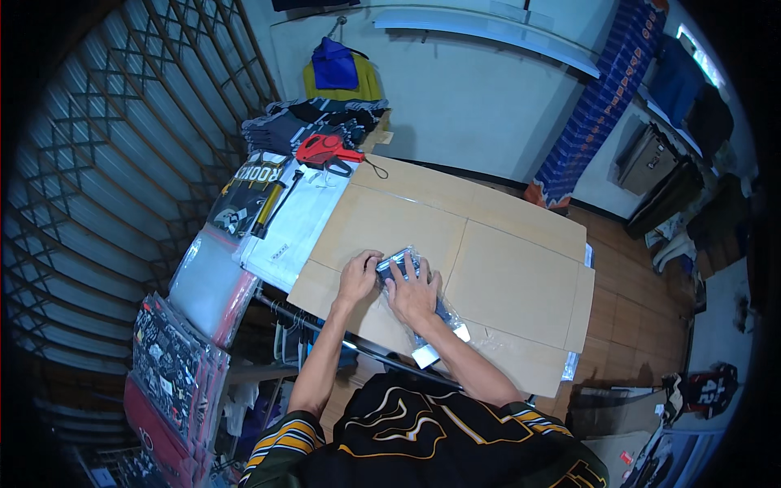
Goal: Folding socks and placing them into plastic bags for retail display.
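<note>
On the brown cardboard sheet [512,274] lies a dark folded item in a clear plastic bag [448,314], set at a slant, with white tags or cards at its near end. My left hand [359,277] is at the far left corner of the bag, its fingers curled; whether they pinch the plastic is not clear. My right hand [415,293] presses on the bag with its fingers spread, covering part of the dark item.
Left of the cardboard, a white surface [305,226] holds a red tape dispenser or labelling tool [326,151] and a yellow-and-black hand pump [268,207]. Folded garments [305,122] are stacked behind. Bagged clothes [177,366] hang at lower left, beside a folding metal gate [122,122].
</note>
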The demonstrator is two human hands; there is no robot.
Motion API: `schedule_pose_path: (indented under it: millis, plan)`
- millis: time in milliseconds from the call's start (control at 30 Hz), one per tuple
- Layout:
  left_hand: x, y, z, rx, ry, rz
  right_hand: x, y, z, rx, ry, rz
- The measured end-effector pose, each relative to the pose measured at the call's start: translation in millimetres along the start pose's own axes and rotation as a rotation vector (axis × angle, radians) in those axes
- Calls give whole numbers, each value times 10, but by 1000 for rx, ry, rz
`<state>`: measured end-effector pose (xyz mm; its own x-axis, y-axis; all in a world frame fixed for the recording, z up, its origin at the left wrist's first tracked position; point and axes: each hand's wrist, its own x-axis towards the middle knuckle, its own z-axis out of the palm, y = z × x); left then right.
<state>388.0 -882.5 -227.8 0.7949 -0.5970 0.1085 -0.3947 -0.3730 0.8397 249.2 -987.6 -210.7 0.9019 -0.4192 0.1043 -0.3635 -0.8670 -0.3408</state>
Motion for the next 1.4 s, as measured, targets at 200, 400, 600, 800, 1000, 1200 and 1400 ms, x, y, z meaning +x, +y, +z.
schedule_pose_path:
  millis: [200, 400, 600, 800, 1000, 1200, 1400]
  plan:
    - [65, 98, -57, 25, -144, -213, -39, 87, 1, 94, 92, -50]
    - [-103, 31, 22, -184, -32, -207, -55, 179, 6, 207, 171, -115]
    - [-564, 285, -15, -381, 106, -296, -31, 400, -304, 1033, 55, 127]
    - [-1051, 779, -200, -468, 150, -237, 177, 696, -510, 1477, -439, 74]
    - [-1698, 1025, -576, -439, 232, -238, 20, 145, -633, 1498, -749, -48]
    - [-2559, 854, -901, -596, 542, -275, -445, -688, -556, 1484, -889, -111]
    - [-3881, 643, -1304, -644, 790, -339, -1087, -1654, -196, 1388, -1067, -266]
